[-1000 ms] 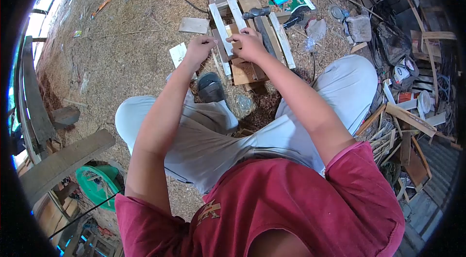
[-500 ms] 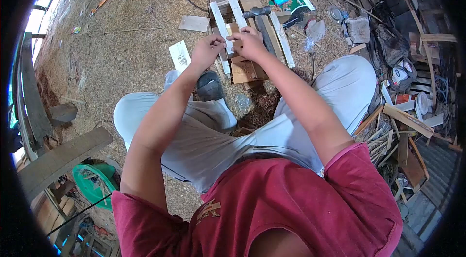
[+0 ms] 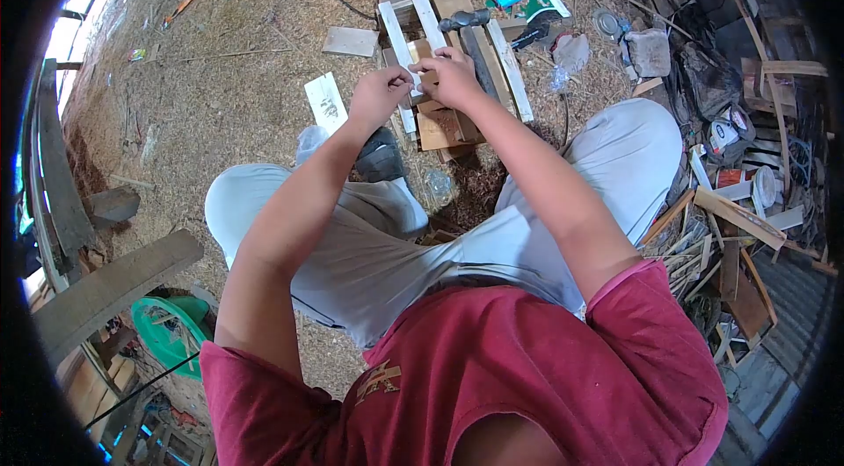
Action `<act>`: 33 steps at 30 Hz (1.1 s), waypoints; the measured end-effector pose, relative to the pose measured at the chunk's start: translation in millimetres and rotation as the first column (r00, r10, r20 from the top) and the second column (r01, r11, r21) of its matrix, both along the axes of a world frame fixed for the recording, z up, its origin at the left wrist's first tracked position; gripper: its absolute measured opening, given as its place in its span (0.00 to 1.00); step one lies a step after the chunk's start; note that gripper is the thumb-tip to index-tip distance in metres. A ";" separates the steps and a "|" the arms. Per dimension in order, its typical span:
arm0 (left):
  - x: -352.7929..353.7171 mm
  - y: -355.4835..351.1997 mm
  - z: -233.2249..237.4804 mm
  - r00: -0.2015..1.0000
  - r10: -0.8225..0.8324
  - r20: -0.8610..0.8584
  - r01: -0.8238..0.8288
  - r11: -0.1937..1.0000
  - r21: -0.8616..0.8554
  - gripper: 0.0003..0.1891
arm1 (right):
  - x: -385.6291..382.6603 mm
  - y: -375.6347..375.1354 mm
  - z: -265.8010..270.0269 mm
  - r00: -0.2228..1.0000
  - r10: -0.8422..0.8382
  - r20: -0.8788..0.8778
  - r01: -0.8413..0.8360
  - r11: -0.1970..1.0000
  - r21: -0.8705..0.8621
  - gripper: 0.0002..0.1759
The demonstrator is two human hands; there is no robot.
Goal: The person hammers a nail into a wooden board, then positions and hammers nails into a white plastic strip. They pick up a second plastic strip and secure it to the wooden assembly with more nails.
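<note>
Wooden stack of white slats on brown boards (image 3: 440,127) is judged part-assembled. Left hand (image 3: 378,95) and right hand (image 3: 453,75) are closed on one slat (image 3: 397,35); grey-headed hammer (image 3: 464,22) beyond lies untouched.

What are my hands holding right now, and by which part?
It cannot be told: the left hand and right hand meet fingertip to fingertip over the wooden slats, and whatever they may pinch is hidden.

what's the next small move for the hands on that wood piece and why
Probably steady the wood piece flat on the board stack before anything else: the right hand grips it, the left hand touches its edge, and the hammer lies untouched just beyond.
</note>
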State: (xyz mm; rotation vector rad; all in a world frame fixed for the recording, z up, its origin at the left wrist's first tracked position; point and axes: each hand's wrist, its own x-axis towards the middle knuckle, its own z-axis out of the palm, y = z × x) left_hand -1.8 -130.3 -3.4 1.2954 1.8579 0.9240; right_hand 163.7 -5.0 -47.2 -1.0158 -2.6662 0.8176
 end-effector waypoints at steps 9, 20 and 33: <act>3.6 1.0 -0.4 0.993 -0.008 -0.122 0.012 1.000 0.028 0.08 | -0.7 0.7 -1.4 1.000 -0.018 0.004 0.018 1.000 -0.018 0.25; 10.8 -0.4 -20.2 0.940 0.000 -0.340 0.074 0.976 0.203 0.07 | -0.5 -0.3 -0.4 0.999 -0.042 -0.030 0.039 0.994 -0.103 0.26; 18.5 -9.5 -8.2 0.894 -0.024 -0.448 0.135 0.967 0.216 0.06 | -1.8 -2.7 6.6 0.997 -0.078 -0.012 0.076 0.992 -0.099 0.24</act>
